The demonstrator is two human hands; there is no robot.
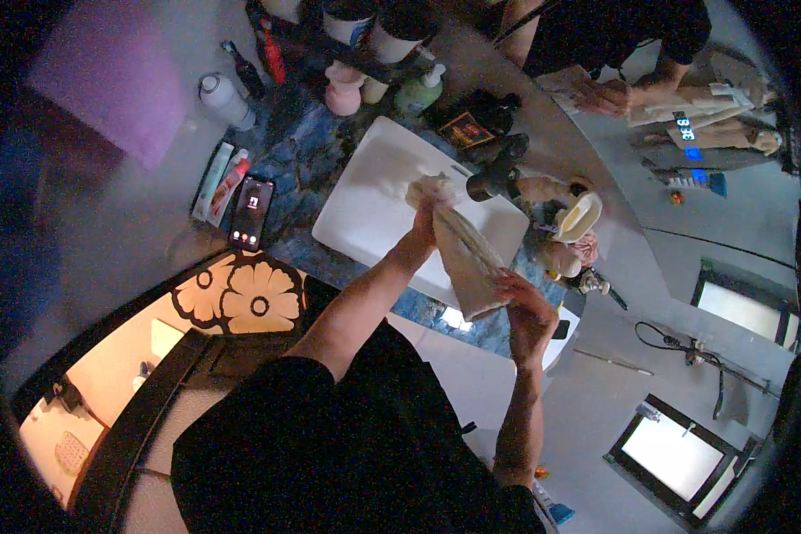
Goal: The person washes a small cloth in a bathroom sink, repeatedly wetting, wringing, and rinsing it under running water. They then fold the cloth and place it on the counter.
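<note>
A pale beige towel (466, 263) hangs bunched between my two hands over the white washbasin (367, 193). My left hand (427, 213) grips its upper end above the middle of the basin, where a crumpled part sticks out past the fingers. My right hand (524, 294) holds the towel's lower right edge, near the front right rim. The dark faucet (494, 180) stands just beyond the towel, at the basin's far right side.
Around the basin on the blue marbled counter (294, 153) are a phone (252, 212), toothpaste tubes (221, 183), a spray can (225, 100), a green pump bottle (420, 90), a pink bottle (342, 89) and a soap dish (579, 217). A mirror (667, 267) rises beyond.
</note>
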